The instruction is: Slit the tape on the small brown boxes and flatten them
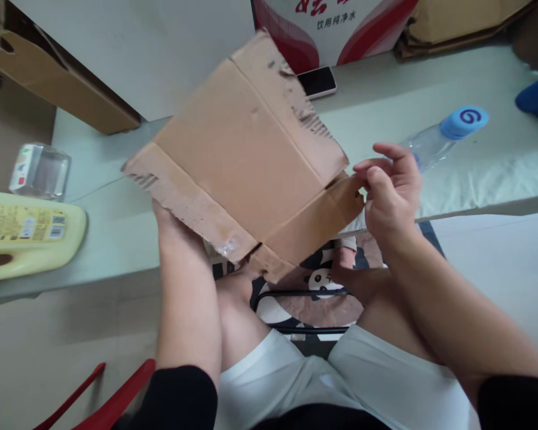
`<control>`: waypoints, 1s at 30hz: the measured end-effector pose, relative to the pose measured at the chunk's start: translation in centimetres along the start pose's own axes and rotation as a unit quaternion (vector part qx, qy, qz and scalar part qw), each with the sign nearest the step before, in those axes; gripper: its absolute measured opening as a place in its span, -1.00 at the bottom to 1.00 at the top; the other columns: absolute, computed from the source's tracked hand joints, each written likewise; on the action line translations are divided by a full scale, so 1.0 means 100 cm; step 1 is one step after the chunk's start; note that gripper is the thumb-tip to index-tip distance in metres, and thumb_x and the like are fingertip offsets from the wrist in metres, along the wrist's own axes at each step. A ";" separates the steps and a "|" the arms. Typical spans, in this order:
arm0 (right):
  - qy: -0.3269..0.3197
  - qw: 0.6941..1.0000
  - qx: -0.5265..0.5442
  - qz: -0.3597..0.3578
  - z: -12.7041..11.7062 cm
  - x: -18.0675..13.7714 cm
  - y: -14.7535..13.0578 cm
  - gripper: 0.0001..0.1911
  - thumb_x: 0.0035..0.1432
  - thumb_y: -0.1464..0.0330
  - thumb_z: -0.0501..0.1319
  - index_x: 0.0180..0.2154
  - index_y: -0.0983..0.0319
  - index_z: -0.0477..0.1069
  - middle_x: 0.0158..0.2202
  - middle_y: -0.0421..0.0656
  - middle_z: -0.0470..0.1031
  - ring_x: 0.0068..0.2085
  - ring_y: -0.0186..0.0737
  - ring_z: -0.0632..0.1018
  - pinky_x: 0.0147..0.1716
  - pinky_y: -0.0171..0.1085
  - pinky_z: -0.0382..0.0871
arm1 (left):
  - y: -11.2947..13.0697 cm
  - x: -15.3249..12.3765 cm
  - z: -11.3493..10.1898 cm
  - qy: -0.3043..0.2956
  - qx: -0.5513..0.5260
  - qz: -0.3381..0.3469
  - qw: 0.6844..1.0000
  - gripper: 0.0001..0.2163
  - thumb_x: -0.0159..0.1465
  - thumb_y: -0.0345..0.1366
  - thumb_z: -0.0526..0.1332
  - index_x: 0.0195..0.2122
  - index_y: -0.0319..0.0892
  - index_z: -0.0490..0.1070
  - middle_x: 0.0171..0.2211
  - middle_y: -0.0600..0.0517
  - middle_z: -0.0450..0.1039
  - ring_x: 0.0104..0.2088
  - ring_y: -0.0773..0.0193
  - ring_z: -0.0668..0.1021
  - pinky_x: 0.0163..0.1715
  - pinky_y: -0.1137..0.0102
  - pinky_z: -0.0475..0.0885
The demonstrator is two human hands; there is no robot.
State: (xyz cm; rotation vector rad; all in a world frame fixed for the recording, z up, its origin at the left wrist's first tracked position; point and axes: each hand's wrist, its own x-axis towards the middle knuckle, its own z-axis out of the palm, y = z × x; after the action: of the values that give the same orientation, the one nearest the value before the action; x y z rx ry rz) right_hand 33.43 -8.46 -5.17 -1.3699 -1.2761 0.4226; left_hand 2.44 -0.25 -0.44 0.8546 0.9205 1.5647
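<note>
A flattened brown cardboard box (233, 143) with creased flaps and torn, ragged edges is held tilted over the table's front edge and my lap. My left hand (165, 220) supports it from beneath at the left; its fingers are hidden behind the cardboard. At the right end of the narrow lower flap, my right hand (392, 188) has thumb and forefinger closed on the corner, with the other fingers curled loosely. Just behind that hand lies a clear plastic bottle (430, 146) with a blue cap.
A phone (318, 82) lies by a red-and-white carton (332, 36) at the back. On the left are a yellow jug (31, 236), a clear container (42, 172) and an open brown box (63, 89). More folded cardboard (466, 24) sits at back right. Red chair legs (116, 394) stand lower left.
</note>
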 end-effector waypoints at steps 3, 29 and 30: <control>-0.022 1.000 -0.014 -0.003 0.002 0.000 -0.005 -0.51 0.34 0.05 0.11 0.21 0.06 0.22 0.15 0.03 0.46 0.20 0.04 0.54 0.10 0.08 0.52 | 0.003 0.000 -0.001 -0.046 -0.046 0.042 0.997 -0.67 0.37 -0.02 0.11 -0.13 -0.17 0.47 -0.17 -0.02 0.63 0.01 0.11 0.59 0.08 0.20 0.50; -0.133 0.924 0.194 0.303 0.007 -0.013 -0.081 -0.36 -0.35 -0.07 0.60 -0.44 0.24 0.42 -0.64 -0.26 0.39 -0.74 -0.44 0.33 -0.80 -0.44 0.23 | 0.019 0.000 -0.011 0.069 -0.044 -0.069 0.994 -0.76 0.30 -0.05 0.18 -0.24 -0.08 0.50 -0.12 -0.09 0.63 0.13 0.00 0.59 0.04 0.20 0.59; -0.116 0.929 0.200 0.290 0.003 -0.013 -0.087 -0.37 -0.36 -0.05 0.61 -0.44 0.23 0.43 -0.65 -0.28 0.37 -0.75 -0.46 0.28 -0.81 -0.44 0.17 | 0.021 -0.003 -0.010 0.060 -0.063 -0.067 0.994 -0.69 0.33 0.03 0.13 -0.23 -0.08 0.49 -0.12 -0.09 0.62 0.12 0.00 0.60 0.02 0.20 0.59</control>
State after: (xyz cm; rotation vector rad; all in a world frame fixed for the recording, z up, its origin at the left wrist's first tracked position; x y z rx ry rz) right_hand 28.97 -11.62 1.70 -1.3460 -0.8736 1.2161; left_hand 0.71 -0.90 1.03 0.6035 0.9352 1.5522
